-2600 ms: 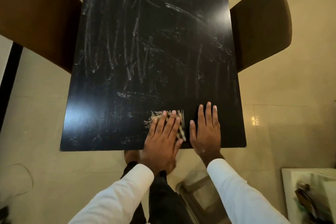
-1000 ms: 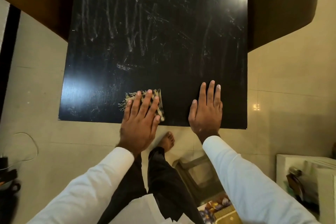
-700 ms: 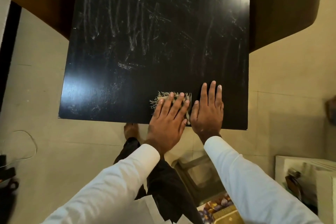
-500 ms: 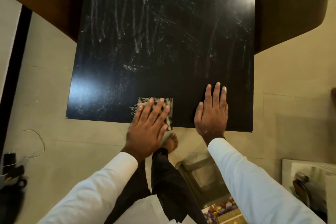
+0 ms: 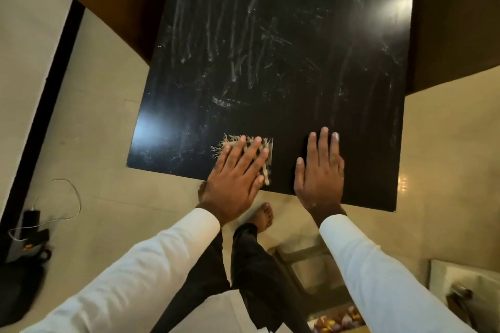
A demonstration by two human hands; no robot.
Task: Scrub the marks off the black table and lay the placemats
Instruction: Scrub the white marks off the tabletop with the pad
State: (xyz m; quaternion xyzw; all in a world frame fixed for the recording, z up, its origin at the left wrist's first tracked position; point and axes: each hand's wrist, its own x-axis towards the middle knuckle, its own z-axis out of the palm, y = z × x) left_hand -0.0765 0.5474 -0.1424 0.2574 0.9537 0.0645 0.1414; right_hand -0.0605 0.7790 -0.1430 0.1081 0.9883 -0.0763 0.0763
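Left hand (image 5: 234, 173) flat, fingers straight, pressing frayed striped scrub pad (image 5: 266, 155) onto tabletop (image 5: 284, 67) by near edge. Right hand (image 5: 319, 170) flat, palm down, holding nothing, right of pad, apart. White marks (image 5: 232, 67) streak far tabletop.

Dim warm light, glare spots on black table (image 5: 270, 89), edges warped.
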